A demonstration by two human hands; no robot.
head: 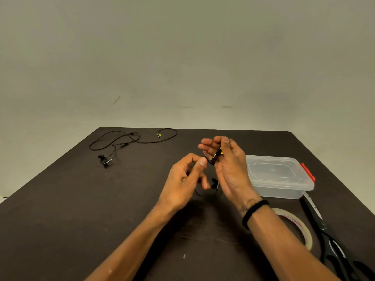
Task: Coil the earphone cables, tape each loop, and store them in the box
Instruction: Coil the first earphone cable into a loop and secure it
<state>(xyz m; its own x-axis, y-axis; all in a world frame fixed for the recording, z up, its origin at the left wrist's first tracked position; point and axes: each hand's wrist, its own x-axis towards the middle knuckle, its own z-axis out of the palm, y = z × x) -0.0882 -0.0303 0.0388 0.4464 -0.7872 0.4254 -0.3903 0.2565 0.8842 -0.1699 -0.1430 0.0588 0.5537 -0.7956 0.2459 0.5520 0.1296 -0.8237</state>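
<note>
My right hand (229, 167) holds a black earphone cable (214, 158), wound around its fingers above the table's middle. A yellow bit shows at the coil's top and the earbuds (214, 183) hang below. My left hand (186, 179) pinches the cable's lower end between thumb and forefinger. A second black earphone (121, 142) lies uncoiled at the far left of the table, with a yellow tag near its plug. The clear plastic box (284, 191), lid shut with a red clasp, stands to the right of my hands. A roll of clear tape (300, 226) lies near my right forearm.
Black scissors (324, 230) lie along the table's right edge, just right of the tape. The dark brown table (81, 209) ends at a plain wall behind. Its left edge is close to the loose earphone.
</note>
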